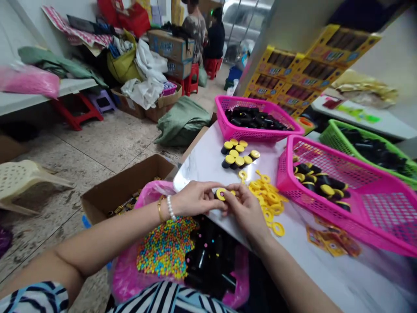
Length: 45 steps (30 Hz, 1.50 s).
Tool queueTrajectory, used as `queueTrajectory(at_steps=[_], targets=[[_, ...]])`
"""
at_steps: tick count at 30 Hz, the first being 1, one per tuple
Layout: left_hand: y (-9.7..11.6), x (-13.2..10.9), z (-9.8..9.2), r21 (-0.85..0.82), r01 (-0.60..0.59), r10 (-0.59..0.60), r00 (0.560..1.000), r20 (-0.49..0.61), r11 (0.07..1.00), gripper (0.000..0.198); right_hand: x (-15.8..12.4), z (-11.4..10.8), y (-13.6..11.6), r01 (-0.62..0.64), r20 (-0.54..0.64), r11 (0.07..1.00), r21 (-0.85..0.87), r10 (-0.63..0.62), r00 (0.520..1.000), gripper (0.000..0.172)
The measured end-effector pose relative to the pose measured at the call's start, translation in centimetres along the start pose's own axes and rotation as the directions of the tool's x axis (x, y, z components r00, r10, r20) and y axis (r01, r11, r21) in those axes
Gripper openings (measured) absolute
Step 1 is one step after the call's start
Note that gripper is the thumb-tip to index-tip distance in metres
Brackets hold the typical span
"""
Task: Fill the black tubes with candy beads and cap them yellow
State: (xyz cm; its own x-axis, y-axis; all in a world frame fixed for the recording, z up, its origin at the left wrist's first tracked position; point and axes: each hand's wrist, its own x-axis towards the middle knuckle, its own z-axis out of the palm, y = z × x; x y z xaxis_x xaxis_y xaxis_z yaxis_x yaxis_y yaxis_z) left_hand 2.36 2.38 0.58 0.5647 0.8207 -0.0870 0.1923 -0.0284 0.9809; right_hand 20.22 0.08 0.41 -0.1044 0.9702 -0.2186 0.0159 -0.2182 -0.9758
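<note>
Packing workshop: baskets [345, 204] of caps, stacked cartons [171, 45].

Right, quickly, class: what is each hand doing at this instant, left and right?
Left hand: closed, pinching a yellow ring.
Right hand: closed, fingertips on the same yellow ring.

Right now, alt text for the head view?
The left hand and right hand pinch a yellow ring over a white table. Nearby lie a pile of yellow rings, yellow-capped black tubes and a pink basket; coloured beads lie in a pink bag.
</note>
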Motion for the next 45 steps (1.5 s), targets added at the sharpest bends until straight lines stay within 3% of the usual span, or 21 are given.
queueTrajectory(at_steps=[2, 5, 9, 12, 16, 19, 21, 24, 27, 31, 35, 37, 39, 40, 41, 42, 43, 45], targets=[[-0.4, -0.2, 0.1, 0.056, -0.059, 0.059, 0.998, -0.008, 0.997, 0.032, -0.1, -0.3, 0.1, 0.012, 0.026, 0.995, 0.101, -0.015, 1.0, 0.035], [-0.6, -0.2, 0.3, 0.086, -0.105, 0.106, 0.994, -0.002, 0.991, 0.022, 0.0, -1.0, -0.1, -0.08, 0.098, 0.963, 0.259, 0.056, 0.994, 0.035], [-0.5, -0.1, 0.1, 0.112, -0.145, 0.142, 0.989, 0.034, 0.983, 0.016, 0.5, -2.3, -0.5, -0.238, 0.199, 0.934, 0.267, 0.188, 0.962, 0.034], [-0.3, -0.1, -0.1, 0.158, -0.183, 0.174, 0.982, 0.067, 0.97, 0.013, 0.9, -3.2, -0.8, -0.269, 0.284, 0.924, 0.273, 0.19, 0.94, 0.037], [-0.4, 0.0, 0.1, 0.233, -0.266, 0.248, 0.963, 0.105, 0.935, 0.008, 0.9, -3.4, -1.2, -0.283, 0.373, 0.953, 0.107, 0.226, 0.9, 0.043], [-0.5, 0.1, 0.5, 0.292, -0.279, 0.263, 0.96, 0.094, 0.915, 0.003, 0.5, -2.6, -1.7, -0.225, 0.346, 0.965, -0.134, 0.259, 0.902, 0.042], [-0.5, 0.1, 0.6, 0.31, -0.257, 0.244, 0.966, 0.08, 0.915, 0.003, 0.0, -1.9, -2.0, -0.1, 0.254, 0.945, -0.312, 0.184, 0.95, 0.037], [-0.4, 0.0, 0.7, 0.326, -0.252, 0.238, 0.968, 0.084, 0.911, 0.005, -0.9, -0.9, -2.0, 0.048, 0.126, 0.844, -0.535, 0.023, 0.992, 0.027], [-0.2, -0.4, 1.0, 0.398, -0.226, 0.229, 0.973, 0.039, 0.889, 0.005, -2.1, 0.0, -1.4, 0.098, 0.057, 0.788, -0.608, -0.08, 0.995, 0.02], [-0.3, -0.4, 1.4, 0.462, -0.216, 0.232, 0.972, 0.022, 0.86, 0.006, -2.8, 1.0, 0.0, 0.128, -0.017, 0.798, -0.589, -0.17, 0.985, 0.022], [-0.4, -1.1, 1.1, 0.421, -0.253, 0.256, 0.965, 0.052, 0.871, 0.015, -3.4, 1.1, -0.5, 0.195, 0.03, 0.706, -0.681, -0.239, 0.97, 0.027], [-0.5, -2.5, 0.6, 0.365, -0.259, 0.263, 0.964, 0.039, 0.894, 0.034, -4.0, -0.4, -2.1, 0.263, 0.056, 0.604, -0.752, -0.339, 0.939, 0.022], [-0.7, -4.4, -0.2, 0.315, -0.237, 0.248, 0.969, 0.007, 0.919, 0.054, -4.1, -3.7, -4.3, 0.26, -0.045, 0.462, -0.848, -0.55, 0.834, 0.026], [-0.9, -5.2, -0.7, 0.309, -0.223, 0.236, 0.972, -0.006, 0.925, 0.056, -3.8, -5.7, -5.4, 0.176, -0.145, 0.392, -0.903, -0.663, 0.735, 0.031], [-1.0, -6.0, -1.1, 0.318, -0.209, 0.224, 0.975, -0.012, 0.925, 0.051, -3.3, -7.8, -6.3, 0.054, -0.241, 0.34, -0.939, -0.761, 0.602, 0.038], [-1.2, -6.6, -1.6, 0.338, -0.194, 0.213, 0.977, -0.018, 0.921, 0.043, -2.8, -9.7, -7.0, -0.06, -0.287, 0.3, -0.952, -0.805, 0.519, 0.045], [-1.3, -7.0, -1.9, 0.366, -0.181, 0.205, 0.978, -0.026, 0.913, 0.036, -2.3, -11.3, -7.4, -0.131, -0.293, 0.263, -0.956, -0.819, 0.493, 0.047], [-1.2, -6.8, -2.5, 0.427, -0.178, 0.216, 0.975, -0.041, 0.886, 0.028, -1.6, -12.7, -7.4, -0.147, -0.268, 0.225, -0.963, -0.804, 0.53, 0.05]])
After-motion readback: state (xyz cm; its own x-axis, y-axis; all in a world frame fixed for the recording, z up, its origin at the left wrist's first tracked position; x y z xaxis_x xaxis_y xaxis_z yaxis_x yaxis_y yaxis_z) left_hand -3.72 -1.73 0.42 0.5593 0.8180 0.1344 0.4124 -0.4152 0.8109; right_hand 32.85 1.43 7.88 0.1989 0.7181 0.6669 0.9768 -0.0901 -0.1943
